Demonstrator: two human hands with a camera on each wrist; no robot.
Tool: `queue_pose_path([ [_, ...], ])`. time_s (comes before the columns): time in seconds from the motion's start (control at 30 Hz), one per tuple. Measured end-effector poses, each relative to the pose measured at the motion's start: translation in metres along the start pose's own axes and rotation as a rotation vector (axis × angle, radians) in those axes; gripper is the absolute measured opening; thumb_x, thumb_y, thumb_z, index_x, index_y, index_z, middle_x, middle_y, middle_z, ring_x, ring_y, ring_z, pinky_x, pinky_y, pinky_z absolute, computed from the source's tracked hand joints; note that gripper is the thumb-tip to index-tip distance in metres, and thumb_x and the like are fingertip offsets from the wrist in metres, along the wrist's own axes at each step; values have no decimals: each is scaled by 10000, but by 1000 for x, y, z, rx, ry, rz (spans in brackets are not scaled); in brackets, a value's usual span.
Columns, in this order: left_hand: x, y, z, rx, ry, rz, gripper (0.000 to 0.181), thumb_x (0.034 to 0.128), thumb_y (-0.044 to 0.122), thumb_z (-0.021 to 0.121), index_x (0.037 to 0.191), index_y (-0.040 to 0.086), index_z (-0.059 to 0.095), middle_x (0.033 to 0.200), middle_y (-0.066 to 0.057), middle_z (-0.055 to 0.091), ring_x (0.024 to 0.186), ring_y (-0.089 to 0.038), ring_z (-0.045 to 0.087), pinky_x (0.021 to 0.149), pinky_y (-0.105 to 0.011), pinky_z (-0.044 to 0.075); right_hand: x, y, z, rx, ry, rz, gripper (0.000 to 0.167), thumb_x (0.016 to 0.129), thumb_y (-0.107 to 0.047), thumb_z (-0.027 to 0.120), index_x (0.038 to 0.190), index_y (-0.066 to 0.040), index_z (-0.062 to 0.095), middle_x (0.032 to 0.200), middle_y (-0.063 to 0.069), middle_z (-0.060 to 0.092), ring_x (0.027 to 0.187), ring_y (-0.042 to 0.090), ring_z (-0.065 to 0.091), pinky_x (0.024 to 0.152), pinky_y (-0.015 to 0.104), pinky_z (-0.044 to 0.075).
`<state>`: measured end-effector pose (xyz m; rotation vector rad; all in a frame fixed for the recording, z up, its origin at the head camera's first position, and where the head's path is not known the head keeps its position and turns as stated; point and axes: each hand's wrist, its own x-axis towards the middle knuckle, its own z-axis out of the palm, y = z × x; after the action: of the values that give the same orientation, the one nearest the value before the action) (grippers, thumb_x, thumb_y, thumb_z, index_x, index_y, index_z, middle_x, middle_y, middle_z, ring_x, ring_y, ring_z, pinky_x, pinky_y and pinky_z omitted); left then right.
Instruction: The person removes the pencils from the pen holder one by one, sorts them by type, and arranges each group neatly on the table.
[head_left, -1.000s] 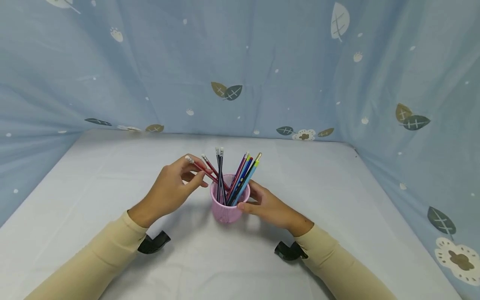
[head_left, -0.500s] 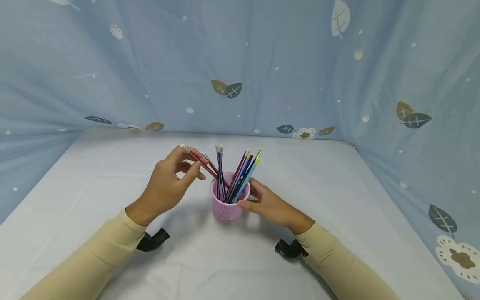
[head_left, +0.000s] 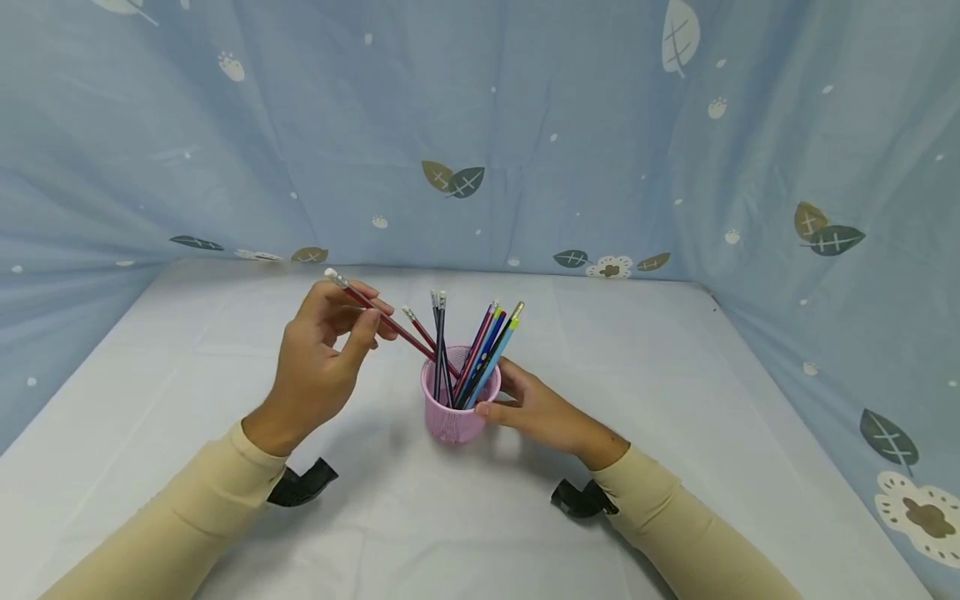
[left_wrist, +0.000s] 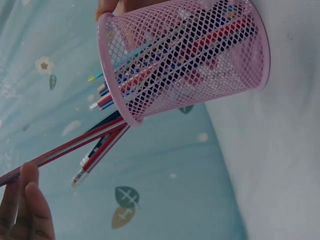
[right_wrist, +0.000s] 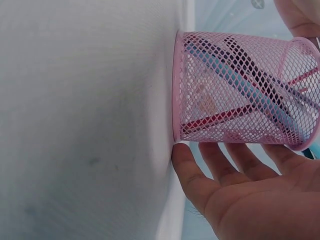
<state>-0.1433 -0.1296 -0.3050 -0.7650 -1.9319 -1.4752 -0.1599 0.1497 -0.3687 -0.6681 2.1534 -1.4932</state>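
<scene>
My left hand [head_left: 318,358] pinches a red pencil [head_left: 401,332] by its upper part; the pencil slants down to the right, its lower end inside the pink mesh cup [head_left: 453,427]. In the left wrist view the fingers of my left hand [left_wrist: 25,207] grip this pencil [left_wrist: 65,149] outside the rim. Another red pencil, dark pencils [head_left: 441,342] and a bundle of coloured pencils [head_left: 491,350] lean in the upright cup. My right hand [head_left: 551,418] holds the cup's right side, thumb near the rim. In the right wrist view the fingers of my right hand [right_wrist: 250,195] lie along the mesh [right_wrist: 240,90].
A white cloth [head_left: 450,533] covers the table. Blue curtains [head_left: 315,108] with a leaf pattern stand behind it and at both sides. A black object [head_left: 303,483] is at the left sleeve, and another [head_left: 581,500] at the right sleeve.
My left hand has moved up and to the left, drawing the pinched red pencil partly out of the cup. My right hand and the cup have stayed in place.
</scene>
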Motion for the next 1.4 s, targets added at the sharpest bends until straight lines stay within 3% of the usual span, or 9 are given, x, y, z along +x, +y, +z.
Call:
queue_pose_path([
  [0.13, 2, 0, -1, -35, 61, 30, 224, 1001, 24, 542, 1131, -150, 484, 1016, 70, 657, 808, -47, 677, 711, -178, 520, 0, 1, 0, -7, -4, -5, 726, 964, -326, 676, 1566, -270, 275, 1553, -34, 416, 1458, 294, 386, 1165, 551, 333],
  [0.33, 6, 1, -3, -79, 166, 76, 313, 1015, 99, 541, 1112, -189, 463, 1024, 78, 631, 907, -67, 658, 847, -196, 498, 0, 0, -1, -5, -5, -8, 725, 966, -316, 675, 1568, -264, 273, 1551, -29, 420, 1458, 290, 385, 1164, 544, 339],
  [0.57, 11, -5, -8, -86, 232, 50, 236, 1010, 73, 535, 1172, -96, 505, 973, 28, 642, 866, -115, 651, 751, -200, 505, 0, -2, -1, -10, -7, -19, 728, 966, -340, 671, 1569, -276, 267, 1551, -32, 415, 1449, 295, 399, 1159, 538, 349],
  [0.77, 10, -17, -12, -64, 168, -109, 220, 1039, 67, 488, 1259, 51, 485, 974, 0, 614, 806, -99, 668, 700, -179, 541, 0, 0, -1, -14, -6, -21, 731, 957, -363, 679, 1562, -275, 278, 1551, -29, 415, 1446, 290, 402, 1156, 524, 359],
  [0.97, 6, -29, -14, -24, 90, -299, 234, 1074, 186, 438, 1297, 118, 447, 934, 5, 649, 734, -100, 696, 637, -230, 567, 1, 0, 0, -18, -9, -23, 753, 949, -410, 678, 1566, -262, 272, 1545, -16, 424, 1444, 294, 405, 1154, 523, 363],
  [1.1, 2, -36, -15, 7, -18, -418, 301, 1086, 245, 405, 1344, 91, 391, 924, -26, 668, 720, -110, 726, 631, -286, 599, 1, 0, 1, -16, -15, -23, 770, 944, -424, 679, 1570, -244, 267, 1550, -8, 419, 1448, 292, 400, 1158, 514, 361],
  [1.4, 0, -47, -13, -55, -246, -682, 402, 1094, 247, 379, 1455, 85, 306, 1072, -261, 602, 804, -234, 740, 665, -390, 619, 1, 1, 1, -14, -15, -35, 756, 946, -416, 679, 1564, -259, 272, 1540, -20, 424, 1438, 272, 410, 1149, 494, 382],
])
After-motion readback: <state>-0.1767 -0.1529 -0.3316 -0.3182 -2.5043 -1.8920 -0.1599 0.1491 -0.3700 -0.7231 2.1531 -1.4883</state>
